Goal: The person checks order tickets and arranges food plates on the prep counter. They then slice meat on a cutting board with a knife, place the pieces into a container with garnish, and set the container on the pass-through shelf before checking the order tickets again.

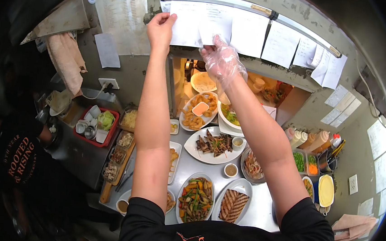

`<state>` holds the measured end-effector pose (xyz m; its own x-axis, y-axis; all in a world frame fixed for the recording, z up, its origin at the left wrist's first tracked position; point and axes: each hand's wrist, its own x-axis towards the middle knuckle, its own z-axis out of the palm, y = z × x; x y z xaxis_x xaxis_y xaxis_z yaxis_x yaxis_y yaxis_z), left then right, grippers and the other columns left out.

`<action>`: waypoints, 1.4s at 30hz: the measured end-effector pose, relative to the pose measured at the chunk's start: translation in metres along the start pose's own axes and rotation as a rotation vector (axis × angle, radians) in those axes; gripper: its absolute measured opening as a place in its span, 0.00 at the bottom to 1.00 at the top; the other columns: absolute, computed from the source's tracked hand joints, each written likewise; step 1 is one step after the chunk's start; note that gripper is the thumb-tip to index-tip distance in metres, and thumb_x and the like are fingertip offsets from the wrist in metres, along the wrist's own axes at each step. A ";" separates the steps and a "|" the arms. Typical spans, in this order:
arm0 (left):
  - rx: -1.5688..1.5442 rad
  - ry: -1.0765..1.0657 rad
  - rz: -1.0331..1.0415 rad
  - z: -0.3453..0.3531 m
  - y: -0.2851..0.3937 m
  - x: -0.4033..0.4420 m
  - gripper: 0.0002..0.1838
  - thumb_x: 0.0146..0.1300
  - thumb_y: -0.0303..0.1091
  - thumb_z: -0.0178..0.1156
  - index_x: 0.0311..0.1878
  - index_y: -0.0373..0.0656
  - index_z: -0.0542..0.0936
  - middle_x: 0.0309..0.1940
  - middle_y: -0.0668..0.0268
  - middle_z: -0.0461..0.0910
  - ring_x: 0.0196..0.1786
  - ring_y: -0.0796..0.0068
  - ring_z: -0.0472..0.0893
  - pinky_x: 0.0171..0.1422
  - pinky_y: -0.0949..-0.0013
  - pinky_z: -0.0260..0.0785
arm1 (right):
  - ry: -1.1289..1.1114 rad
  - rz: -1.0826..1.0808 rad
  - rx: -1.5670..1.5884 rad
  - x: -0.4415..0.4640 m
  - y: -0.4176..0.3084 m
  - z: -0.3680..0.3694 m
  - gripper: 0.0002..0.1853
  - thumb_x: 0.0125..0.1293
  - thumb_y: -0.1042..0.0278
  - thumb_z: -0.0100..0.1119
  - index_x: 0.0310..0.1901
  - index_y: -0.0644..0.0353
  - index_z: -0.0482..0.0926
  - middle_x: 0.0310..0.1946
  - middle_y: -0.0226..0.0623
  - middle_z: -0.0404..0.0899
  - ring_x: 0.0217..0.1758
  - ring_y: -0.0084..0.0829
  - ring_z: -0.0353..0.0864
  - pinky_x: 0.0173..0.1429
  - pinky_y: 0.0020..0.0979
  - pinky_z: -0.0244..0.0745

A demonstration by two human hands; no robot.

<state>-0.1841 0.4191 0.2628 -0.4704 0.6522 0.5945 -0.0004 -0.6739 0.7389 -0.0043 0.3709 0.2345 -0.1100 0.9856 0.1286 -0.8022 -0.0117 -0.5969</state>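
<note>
Both my arms reach up to a row of white order tickets hanging from a metal ticket rail [220, 1]. My bare left hand [160, 31] is closed in a pinch at the left edge of the leftmost ticket [185, 27]. In a clear plastic glove, my right hand [224, 62] has its thumb and fingers closed on the lower edge of the neighbouring ticket [216, 22], which carries handwriting. More tickets [249, 33] hang to the right. Below my hands, a plate of fried food with orange sauce [199, 111] sits at the lit pass window.
Plated dishes cover the steel counter [258, 211], including grilled meat [234, 205], stir-fried vegetables [195, 200] and a leaf-shaped plate [213, 145]. Sauce bottles [309, 139] stand right. A red bin [96, 126] and a co-worker in a black shirt [17, 161] are left.
</note>
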 end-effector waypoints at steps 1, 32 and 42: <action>-0.015 0.002 0.010 0.000 -0.003 0.001 0.12 0.61 0.30 0.72 0.44 0.33 0.85 0.36 0.65 0.85 0.39 0.79 0.79 0.45 0.74 0.71 | -0.005 0.005 -0.004 0.003 -0.002 -0.001 0.08 0.73 0.69 0.61 0.47 0.62 0.75 0.38 0.36 0.75 0.37 0.29 0.73 0.38 0.31 0.77; -0.107 -0.099 -0.073 -0.011 -0.012 0.006 0.08 0.62 0.27 0.68 0.40 0.32 0.83 0.34 0.66 0.83 0.36 0.79 0.77 0.42 0.74 0.68 | -0.034 0.070 0.236 0.012 -0.003 -0.019 0.07 0.74 0.72 0.54 0.49 0.63 0.74 0.40 0.39 0.74 0.39 0.35 0.74 0.40 0.32 0.75; -0.127 -0.218 -0.053 -0.016 -0.009 -0.004 0.06 0.64 0.26 0.67 0.42 0.35 0.84 0.36 0.66 0.84 0.38 0.80 0.79 0.45 0.74 0.70 | 0.049 -0.031 -0.282 0.003 0.030 -0.018 0.27 0.54 0.87 0.63 0.59 0.67 0.73 0.35 0.38 0.75 0.35 0.32 0.74 0.38 0.32 0.73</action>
<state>-0.1961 0.4170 0.2493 -0.2652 0.7376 0.6209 -0.1375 -0.6664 0.7329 -0.0180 0.3765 0.2023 -0.0544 0.9918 0.1161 -0.6095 0.0591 -0.7906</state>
